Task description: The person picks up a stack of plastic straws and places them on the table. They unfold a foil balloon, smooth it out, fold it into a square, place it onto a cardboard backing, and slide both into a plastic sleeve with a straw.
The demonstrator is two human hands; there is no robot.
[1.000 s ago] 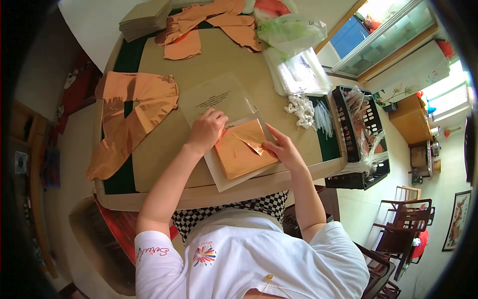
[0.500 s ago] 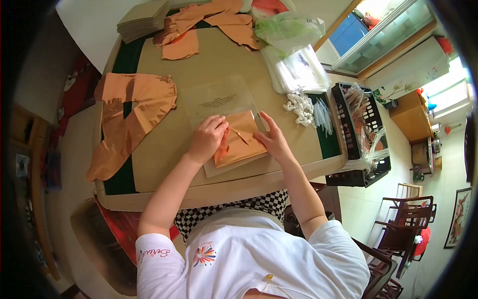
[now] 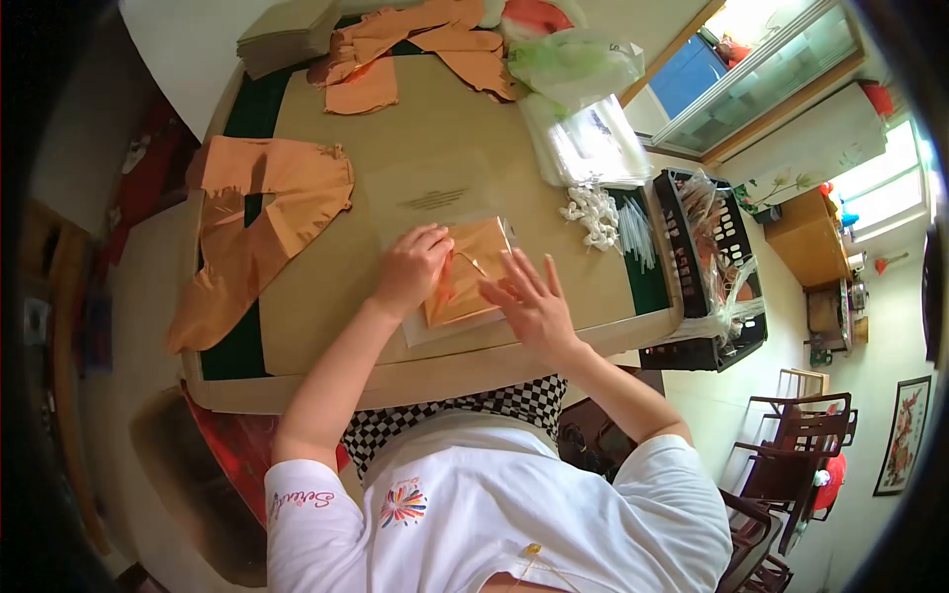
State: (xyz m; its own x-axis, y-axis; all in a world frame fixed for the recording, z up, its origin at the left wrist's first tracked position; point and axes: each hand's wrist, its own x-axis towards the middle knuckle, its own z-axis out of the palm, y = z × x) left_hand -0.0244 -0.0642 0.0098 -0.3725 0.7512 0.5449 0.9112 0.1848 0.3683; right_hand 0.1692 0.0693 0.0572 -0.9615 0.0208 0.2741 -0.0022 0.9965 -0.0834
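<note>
A folded copper-coloured foil balloon point(image 3: 471, 265) lies near the front edge of the table, on a pale flat sheet point(image 3: 435, 334). My left hand point(image 3: 415, 267) is closed at its left edge, fingers pressed together on the foil. Over the right part of the foil is my right hand point(image 3: 534, 304), fingers spread and holding nothing. Just beyond the foil lies a clear plastic bag point(image 3: 435, 188) with dark printed lines. Flat, unfolded copper foil balloons rest on the left point(image 3: 277, 217) and at the far edge point(image 3: 361, 84).
A stack of cardboard pieces point(image 3: 287, 40) sits at the far left corner. Clear plastic bags point(image 3: 593, 143), a greenish bag point(image 3: 573, 69), white ribbon coils point(image 3: 593, 215) and thin clear straws point(image 3: 638, 234) lie at the right. Beyond that edge stands a black crate point(image 3: 682, 242).
My right hand has let go of the foil's right edge and moved left over it, fingers spreading. My left hand stays at the left edge.
</note>
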